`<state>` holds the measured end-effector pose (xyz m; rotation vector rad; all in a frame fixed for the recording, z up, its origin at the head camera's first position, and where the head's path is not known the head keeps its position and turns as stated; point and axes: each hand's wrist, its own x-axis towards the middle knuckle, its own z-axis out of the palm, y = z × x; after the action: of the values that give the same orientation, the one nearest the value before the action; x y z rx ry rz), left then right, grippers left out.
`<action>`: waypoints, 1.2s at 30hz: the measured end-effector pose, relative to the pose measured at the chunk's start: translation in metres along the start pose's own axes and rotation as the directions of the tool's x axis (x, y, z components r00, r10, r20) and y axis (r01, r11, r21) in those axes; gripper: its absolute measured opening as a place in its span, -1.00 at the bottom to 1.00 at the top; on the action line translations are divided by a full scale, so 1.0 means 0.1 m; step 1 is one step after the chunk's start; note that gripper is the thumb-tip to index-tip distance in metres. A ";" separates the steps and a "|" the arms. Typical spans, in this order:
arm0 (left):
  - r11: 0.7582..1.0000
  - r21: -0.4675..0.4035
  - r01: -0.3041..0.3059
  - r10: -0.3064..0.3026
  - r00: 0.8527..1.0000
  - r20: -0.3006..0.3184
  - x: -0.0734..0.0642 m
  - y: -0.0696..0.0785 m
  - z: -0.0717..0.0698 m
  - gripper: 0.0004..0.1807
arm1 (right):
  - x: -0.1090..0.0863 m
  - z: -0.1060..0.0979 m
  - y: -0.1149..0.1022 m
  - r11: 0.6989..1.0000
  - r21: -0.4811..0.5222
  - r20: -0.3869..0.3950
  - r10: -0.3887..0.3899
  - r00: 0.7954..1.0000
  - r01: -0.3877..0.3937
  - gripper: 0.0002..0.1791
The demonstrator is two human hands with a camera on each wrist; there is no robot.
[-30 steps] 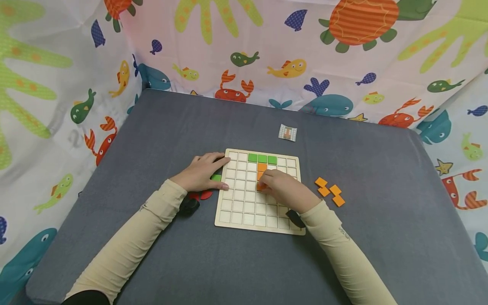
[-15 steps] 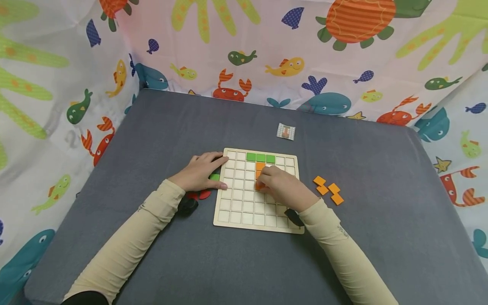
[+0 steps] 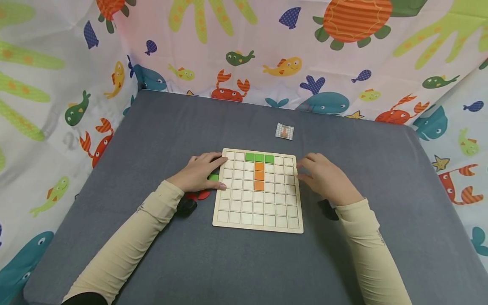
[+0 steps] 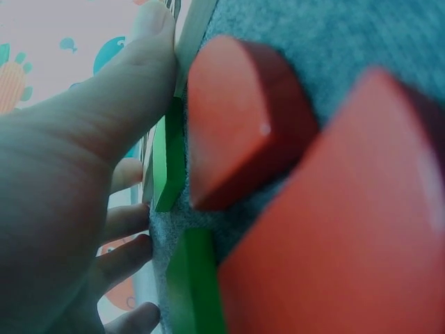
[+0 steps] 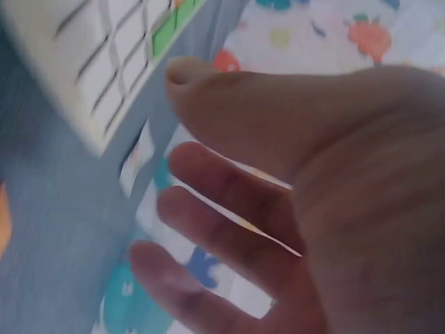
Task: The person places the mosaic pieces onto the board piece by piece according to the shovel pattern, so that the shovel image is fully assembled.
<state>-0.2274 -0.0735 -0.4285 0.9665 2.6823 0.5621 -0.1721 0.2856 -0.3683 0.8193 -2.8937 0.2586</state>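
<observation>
A wooden grid board point(image 3: 236, 207) lies in the middle of the grey table. Three green square tiles point(image 3: 259, 157) fill part of its top row, and three orange square tiles point(image 3: 259, 175) run down below the middle one. My left hand point(image 3: 198, 173) rests at the board's left edge, thumb and forefinger spread on the rim. Under its palm side, in the left wrist view, lie red rounded pieces point(image 4: 236, 125) and green tiles point(image 4: 169, 156). My right hand point(image 3: 325, 176) is at the board's right edge, fingers loosely bent and apart, holding nothing.
A small card printed with a grid pattern point(image 3: 284, 131) lies beyond the board. One orange piece point(image 5: 4, 219) shows at the right wrist view's left edge; my right hand hides the loose orange tiles in the head view. Sea-animal cloth point(image 3: 255, 34) hangs around the table.
My right hand has let go of the lowest orange tile on the board and moved right, off the grid to its right edge. The left hand has stayed in place.
</observation>
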 end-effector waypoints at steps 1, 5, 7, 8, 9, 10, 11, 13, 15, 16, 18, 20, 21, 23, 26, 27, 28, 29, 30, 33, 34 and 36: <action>1.000 0.003 -0.001 0.001 1.000 0.000 0.00 0.00 0.00 -0.06 | -0.03 -0.03 0.05 0.999 0.007 0.026 0.043 0.999 -0.043 -0.75; 1.000 0.006 -0.005 0.005 1.000 -0.004 0.01 -0.01 0.01 -0.06 | -0.12 -0.13 0.22 0.984 0.033 0.120 0.170 0.978 -0.175 -0.75; 1.000 0.008 -0.003 0.003 1.000 -0.006 0.01 -0.02 0.01 -0.06 | -0.15 -0.15 0.31 0.976 0.044 0.150 0.204 0.968 -0.212 -0.75; 1.000 0.008 -0.002 0.002 1.000 -0.008 0.00 -0.02 0.01 -0.05 | -0.16 -0.15 0.35 0.974 0.047 0.162 0.212 0.964 -0.222 -0.74; 1.000 0.009 0.000 0.000 1.000 -0.009 0.00 -0.02 0.01 -0.05 | -0.16 -0.14 0.38 0.972 0.043 0.175 0.221 0.959 -0.232 -0.74; 1.000 0.010 0.002 -0.001 1.000 -0.009 -0.01 -0.02 0.01 -0.05 | -0.18 -0.13 0.41 0.968 0.042 0.193 0.234 0.953 -0.246 -0.74; 1.000 0.013 -0.001 0.001 1.000 -0.011 -0.01 -0.02 0.02 -0.04 | -0.19 -0.12 0.44 0.964 0.040 0.213 0.248 0.945 -0.262 -0.73; 1.000 0.013 -0.003 0.003 1.000 -0.011 -0.02 -0.02 0.03 -0.04 | -0.21 -0.08 0.50 0.955 0.034 0.258 0.276 0.926 -0.294 -0.71; 1.000 0.009 -0.003 0.003 1.000 -0.009 -0.02 -0.02 0.04 -0.04 | -0.23 -0.04 0.53 0.950 0.031 0.293 0.287 0.912 -0.310 -0.67; 1.000 0.007 -0.001 0.001 1.000 -0.009 -0.02 -0.01 0.04 -0.04 | -0.24 -0.02 0.54 0.949 0.037 0.305 0.288 0.908 -0.313 -0.64; 1.000 0.004 0.006 -0.006 1.000 -0.007 -0.02 -0.01 0.05 -0.04 | -0.25 0.01 0.55 0.951 0.049 0.313 0.276 0.909 -0.306 -0.61; 1.000 0.002 0.012 -0.012 1.000 -0.009 -0.01 -0.01 0.05 -0.04 | -0.25 0.03 0.55 0.955 0.061 0.306 0.260 0.916 -0.291 -0.62; 1.000 0.003 0.013 -0.013 1.000 -0.009 -0.01 -0.01 0.05 -0.04 | -0.25 0.04 0.55 0.956 0.065 0.302 0.253 0.919 -0.285 -0.64; 1.000 0.006 0.014 -0.014 1.000 -0.010 0.00 -0.01 0.05 -0.04 | -0.26 0.05 0.56 0.961 0.066 0.293 0.237 0.926 -0.267 -0.70; 1.000 0.008 0.014 -0.014 1.000 -0.010 0.01 -0.02 0.05 -0.04 | -0.25 0.07 0.56 0.968 0.070 0.280 0.214 0.936 -0.242 -0.76; 1.000 0.009 0.012 -0.012 1.000 -0.010 0.01 -0.02 0.05 -0.04 | -0.24 0.07 0.57 0.969 0.071 0.276 0.207 0.938 -0.235 -0.77; 1.000 0.010 0.011 -0.011 1.000 -0.011 0.02 -0.02 0.04 -0.04 | -0.24 0.07 0.57 0.970 0.074 0.272 0.203 0.941 -0.231 -0.78; 1.000 0.012 0.010 -0.010 1.000 -0.012 0.02 -0.02 0.04 -0.04 | -0.24 0.07 0.57 0.970 0.077 0.268 0.201 0.942 -0.229 -0.79; 1.000 0.014 0.009 -0.009 1.000 -0.012 0.02 -0.02 0.04 -0.04 | -0.23 0.07 0.57 0.971 0.081 0.264 0.198 0.944 -0.226 -0.79; 1.000 0.018 0.007 -0.007 1.000 -0.013 0.03 -0.02 0.03 -0.04 | -0.23 0.07 0.57 0.973 0.088 0.242 0.187 0.952 -0.214 -0.80; 1.000 0.018 0.008 -0.008 1.000 -0.014 0.03 -0.02 0.03 -0.04 | -0.23 0.07 0.56 0.973 0.090 0.234 0.185 0.955 -0.211 -0.80; 1.000 0.017 0.008 -0.007 1.000 -0.013 0.03 -0.02 0.03 -0.04 | -0.22 0.06 0.54 0.974 0.097 0.215 0.179 0.960 -0.204 -0.80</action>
<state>-0.2293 -0.0721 -0.4325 0.9601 2.7052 0.5468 -0.1823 0.3409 -0.3853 0.6132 -3.1840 0.3892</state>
